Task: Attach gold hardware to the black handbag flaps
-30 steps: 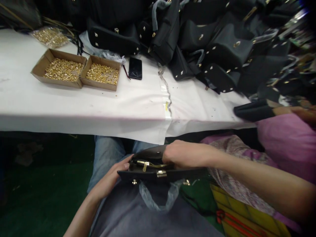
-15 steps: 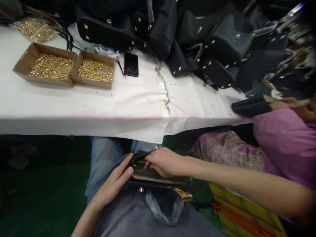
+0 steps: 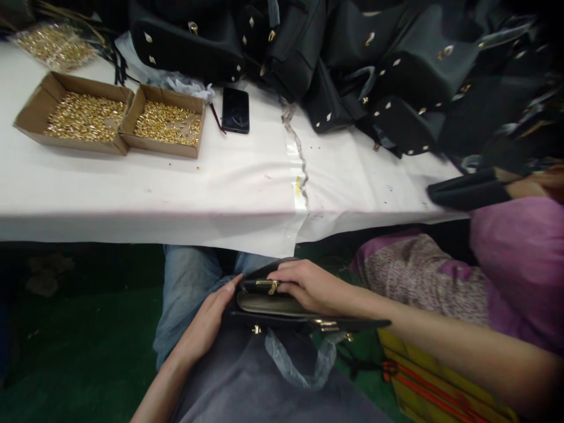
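Observation:
A black handbag (image 3: 282, 317) with its mouth open rests on my lap, showing a pale lining, a gold zip pull (image 3: 274, 286) and a handle (image 3: 304, 376) wrapped in clear plastic. My left hand (image 3: 215, 314) holds the bag's left end, its fingers lying along the side; the far side of that grip is hidden. At the far edge of the mouth, the fingers of my right hand (image 3: 308, 286) are curled around the inner wall, right beside the zip pull. Some of its fingertips are out of sight. A flap with gold hardware (image 3: 326, 325) sticks out toward the right.
On the white-covered table (image 3: 220, 188) stand two cardboard trays (image 3: 163, 150) of small gold fittings, near a phone (image 3: 235, 110) and a bag of more fittings (image 3: 55, 47). Black handbags (image 3: 185, 47) pile up behind. A co-worker in purple (image 3: 520, 252) sits at right, above a yellow crate (image 3: 440, 382).
My right hand has drawn back a little and its fingers show more at the bag's far edge. The front flap has swung up and now points right. My left hand stays at the left end.

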